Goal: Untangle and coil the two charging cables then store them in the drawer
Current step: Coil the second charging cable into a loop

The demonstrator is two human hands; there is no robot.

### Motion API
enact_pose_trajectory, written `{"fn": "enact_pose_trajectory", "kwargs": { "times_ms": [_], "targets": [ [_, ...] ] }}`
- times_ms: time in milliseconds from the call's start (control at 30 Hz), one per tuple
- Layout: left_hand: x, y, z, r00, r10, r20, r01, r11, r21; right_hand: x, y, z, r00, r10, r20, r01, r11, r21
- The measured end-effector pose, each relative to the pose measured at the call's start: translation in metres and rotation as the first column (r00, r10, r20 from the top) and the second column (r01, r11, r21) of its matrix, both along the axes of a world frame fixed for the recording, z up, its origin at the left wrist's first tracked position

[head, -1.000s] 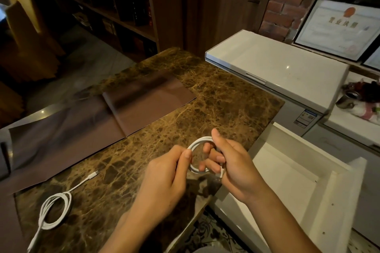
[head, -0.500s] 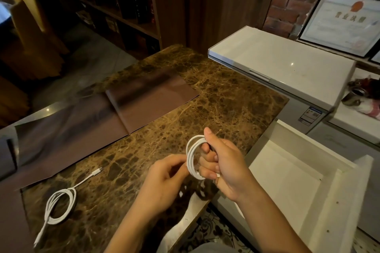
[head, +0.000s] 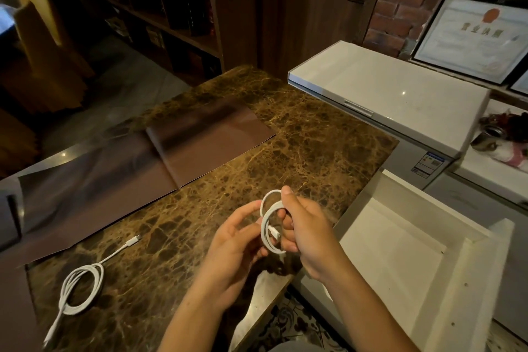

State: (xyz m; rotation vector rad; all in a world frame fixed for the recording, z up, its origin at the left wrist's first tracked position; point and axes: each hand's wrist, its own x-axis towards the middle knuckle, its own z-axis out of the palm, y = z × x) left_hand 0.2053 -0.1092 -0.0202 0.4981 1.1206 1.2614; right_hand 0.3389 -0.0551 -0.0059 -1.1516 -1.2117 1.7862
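Observation:
A white charging cable point(head: 267, 221), wound into a small coil, is held above the near right edge of the brown marble counter point(head: 300, 137). My right hand point(head: 307, 234) grips the coil with thumb on top and fingers through the loop. My left hand point(head: 234, 246) pinches the coil's left side, where a plug end lies. A second white cable point(head: 80, 288) lies loosely coiled on the counter at the near left, both ends trailing out. The open white drawer point(head: 400, 254) sits just right of my hands, below counter level.
A brown open folder point(head: 148, 157) lies across the counter's left and middle. A white chest freezer point(head: 385, 94) stands behind the drawer. Framed certificates point(head: 471, 37) lean against the brick wall. Dark wooden shelves point(head: 160, 8) fill the background.
The coil has turned from lying flat between my hands to standing more upright in my right hand. My left hand has shifted its pinch along the coil's left side.

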Motion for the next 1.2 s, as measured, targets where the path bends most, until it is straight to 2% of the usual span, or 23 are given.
{"fn": "enact_pose_trajectory", "kwargs": {
  "times_ms": [67,200,267,400,533,667,800,933,1100,1200],
  "targets": [
    [0.002,-0.003,0.003,1.000,-0.007,0.021,0.007,1.000,-0.002,-0.002,0.000,-0.001,0.999,-0.030,0.046,0.028,0.999,0.045],
    [0.006,-0.011,0.008,0.968,-0.054,-0.247,0.067,0.997,0.043,-0.006,0.004,-0.011,0.964,-0.122,0.236,0.062,0.967,0.245],
    [0.007,-0.011,0.007,0.940,-0.050,-0.337,0.082,0.993,0.083,-0.009,0.004,-0.012,0.962,-0.126,0.240,0.060,0.962,0.266],
    [0.001,-0.008,0.005,0.923,-0.022,-0.385,0.059,0.995,0.085,-0.009,0.005,-0.017,0.967,-0.084,0.243,0.014,0.961,0.275],
    [-0.002,-0.006,0.006,0.897,-0.052,-0.440,0.091,0.993,0.069,-0.011,0.006,-0.021,0.976,-0.079,0.201,0.030,0.971,0.238],
    [-0.001,-0.004,0.009,0.899,-0.054,-0.434,0.092,0.993,0.069,-0.014,0.005,-0.020,0.982,-0.078,0.174,0.036,0.972,0.231],
    [-0.010,-0.006,0.010,0.857,-0.154,-0.491,0.200,0.979,0.043,-0.009,0.012,-0.013,0.994,-0.110,-0.006,0.110,0.994,0.010],
    [-0.021,-0.013,0.015,0.792,-0.226,-0.568,0.275,0.962,0.001,0.000,0.023,-0.012,0.988,-0.138,-0.065,0.131,0.986,-0.104],
    [-0.049,-0.022,0.034,0.783,-0.286,-0.553,0.323,0.946,-0.032,0.006,0.028,-0.003,0.996,-0.083,0.012,0.084,0.996,-0.033],
    [-0.070,-0.024,0.051,0.704,-0.312,-0.638,0.365,0.930,-0.051,0.003,0.026,0.004,0.997,-0.003,0.074,0.000,0.999,0.036]
  ]
}}
